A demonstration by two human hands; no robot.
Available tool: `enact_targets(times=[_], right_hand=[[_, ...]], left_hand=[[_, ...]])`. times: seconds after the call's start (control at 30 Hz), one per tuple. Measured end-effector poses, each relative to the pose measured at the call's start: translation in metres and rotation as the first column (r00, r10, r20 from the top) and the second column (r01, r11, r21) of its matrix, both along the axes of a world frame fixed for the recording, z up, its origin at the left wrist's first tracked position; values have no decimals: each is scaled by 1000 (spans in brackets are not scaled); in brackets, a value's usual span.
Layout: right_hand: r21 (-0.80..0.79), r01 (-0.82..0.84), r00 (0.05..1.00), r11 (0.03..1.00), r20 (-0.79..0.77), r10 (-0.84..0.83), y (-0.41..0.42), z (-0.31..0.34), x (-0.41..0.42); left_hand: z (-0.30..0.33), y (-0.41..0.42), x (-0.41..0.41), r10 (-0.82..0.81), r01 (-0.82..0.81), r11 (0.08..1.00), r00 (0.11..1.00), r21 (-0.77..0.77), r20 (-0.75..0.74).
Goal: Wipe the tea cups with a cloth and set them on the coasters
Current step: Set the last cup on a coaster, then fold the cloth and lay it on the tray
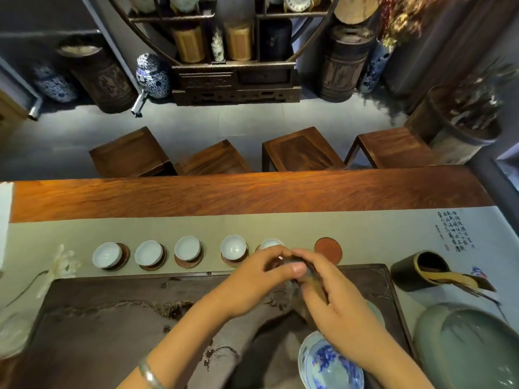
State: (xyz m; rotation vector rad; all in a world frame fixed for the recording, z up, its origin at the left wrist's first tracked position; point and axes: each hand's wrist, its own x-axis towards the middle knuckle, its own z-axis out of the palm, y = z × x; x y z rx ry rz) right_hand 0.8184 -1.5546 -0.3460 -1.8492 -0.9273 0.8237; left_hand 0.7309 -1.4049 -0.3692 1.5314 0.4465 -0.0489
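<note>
Head cam: 5 cups on coasters, 1 coaster bare; both hands gripping cloth.

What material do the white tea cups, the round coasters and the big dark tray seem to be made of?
Tea cups: probably glazed porcelain, pale and glossy, with soft highlights inside.
Coasters, seen best in the bare coaster: perhaps wood or lacquer, matte reddish-brown with a thin darker rim; the look leaves it open.
Tray: likely carved stone or dark wood, a dull grey-brown surface with relief carving.

Four wooden stools, carved tea tray, blue-and-white bowl, celadon basin
</note>
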Motion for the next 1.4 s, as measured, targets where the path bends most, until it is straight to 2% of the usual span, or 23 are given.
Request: enact_targets(times=[0.1,0.23,0.4,0.47,0.57,0.7,0.73,0.83,0.93,1.07,1.2,1.27,1.4], right_hand=[[-32,-47,996,998,74,49,8,8,-19],[-50,-80,987,996,133,86,17,19,-45],[-55,-222,950,973,211,229,28,20,-83],[-45,-240,959,970,145,244,37,19,-102],[12,-293,953,956,84,291,59,21,-143],[52,-356,934,933,8,356,96,27,-204],[35,-382,924,924,-6,382,105,27,-218],[-74,-446,895,892,-51,443,130,18,-253],[-223,-518,853,826,-206,480,147,-1,-272],[-295,-502,847,813,-361,391,155,-38,-287],[-337,-345,885,876,-428,184,162,-73,-303],[-351,-246,879,903,-474,56,170,-91,-307],[-414,-42,945,909,-313,-99,199,-117,-309]], left_hand=[[15,4,-33,127,-127,992,991,-12,34],[26,13,-80,251,-245,968,954,-62,161],[37,29,-149,295,-313,949,916,25,271],[39,40,-179,330,-360,931,904,67,272],[37,58,-227,358,-384,919,908,90,217],[31,88,-296,430,-402,887,899,-228,87],[29,96,-313,399,-382,904,915,-190,60],[19,115,-355,355,-351,932,934,90,-30],[-2,129,-385,457,-444,886,884,130,-99],[-39,134,-414,544,-546,836,816,50,-195],[-76,141,-428,540,-577,815,793,-59,-282],[-90,151,-425,579,-604,797,764,-1,-283],[-104,174,-405,654,-600,755,720,264,-234]])
